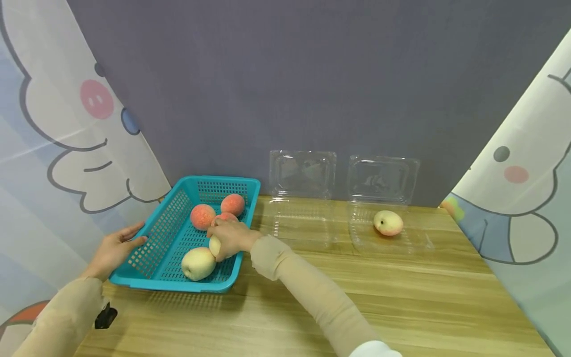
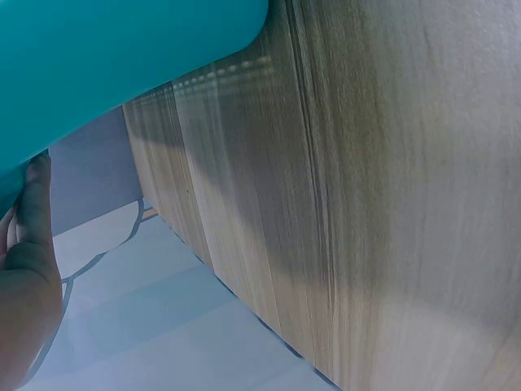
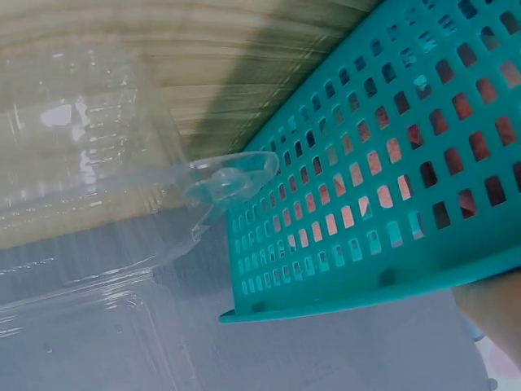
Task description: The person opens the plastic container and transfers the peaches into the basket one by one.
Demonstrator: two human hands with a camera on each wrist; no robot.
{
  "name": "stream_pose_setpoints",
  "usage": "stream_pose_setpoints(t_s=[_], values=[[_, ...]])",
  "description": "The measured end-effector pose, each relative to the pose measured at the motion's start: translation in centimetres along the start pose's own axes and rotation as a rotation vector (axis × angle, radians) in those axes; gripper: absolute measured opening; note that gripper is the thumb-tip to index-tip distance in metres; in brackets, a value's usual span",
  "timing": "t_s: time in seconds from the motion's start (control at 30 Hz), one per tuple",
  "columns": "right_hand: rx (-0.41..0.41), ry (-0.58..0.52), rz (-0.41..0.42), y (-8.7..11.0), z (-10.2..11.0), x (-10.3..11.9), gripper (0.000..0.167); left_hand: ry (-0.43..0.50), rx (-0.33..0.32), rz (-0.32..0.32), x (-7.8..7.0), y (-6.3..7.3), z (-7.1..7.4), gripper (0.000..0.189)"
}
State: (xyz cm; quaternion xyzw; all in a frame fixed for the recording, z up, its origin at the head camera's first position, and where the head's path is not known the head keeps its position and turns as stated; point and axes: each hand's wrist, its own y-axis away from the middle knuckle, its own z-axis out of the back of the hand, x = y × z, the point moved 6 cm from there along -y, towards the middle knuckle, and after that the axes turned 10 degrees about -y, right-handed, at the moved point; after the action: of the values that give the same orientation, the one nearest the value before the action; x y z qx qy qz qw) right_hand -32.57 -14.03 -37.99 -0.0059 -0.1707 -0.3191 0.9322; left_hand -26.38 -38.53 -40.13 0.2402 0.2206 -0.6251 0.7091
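A turquoise plastic basket (image 1: 178, 285) with slotted walls holds reddish peaches (image 1: 202, 217) and pale yellow peaches (image 1: 198, 264). My left hand (image 1: 111, 250) holds the basket's left rim, thumb on the rim side and fingers along the outer wall. In the left wrist view, those fingers (image 2: 32, 204) touch the basket (image 2: 122, 49). Inside the basket, my right hand (image 1: 232, 239) grips a pale yellow peach (image 1: 214, 245), mostly covered by the fingers; a reddish peach lies just behind. The right wrist view shows the basket's wall (image 3: 366, 179) hiding most of that hand.
Two clear clamshell boxes (image 1: 303, 223) stand with lids raised right of the basket, against a grey backdrop (image 1: 312, 89). In the right-hand box (image 1: 363, 238) lies one pale peach (image 1: 388, 223). A small black object (image 1: 105, 316) shows by the left wrist.
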Motion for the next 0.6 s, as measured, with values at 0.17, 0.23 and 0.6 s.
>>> stream_pose_setpoints(t_s=[0.17,0.23,0.6], values=[[0.057,0.027,0.042,-0.4,-0.4,0.4,0.061,0.012,0.002,-0.008,0.0,0.3,0.0,0.072],[0.075,0.050,0.051,-0.6,-0.7,0.5,0.061,0.010,-0.001,-0.011,0.0,0.3,0.1,0.072],[0.106,0.229,0.050,-1.5,-2.4,1.0,0.063,0.003,0.004,-0.004,0.0,0.2,-0.2,0.074]])
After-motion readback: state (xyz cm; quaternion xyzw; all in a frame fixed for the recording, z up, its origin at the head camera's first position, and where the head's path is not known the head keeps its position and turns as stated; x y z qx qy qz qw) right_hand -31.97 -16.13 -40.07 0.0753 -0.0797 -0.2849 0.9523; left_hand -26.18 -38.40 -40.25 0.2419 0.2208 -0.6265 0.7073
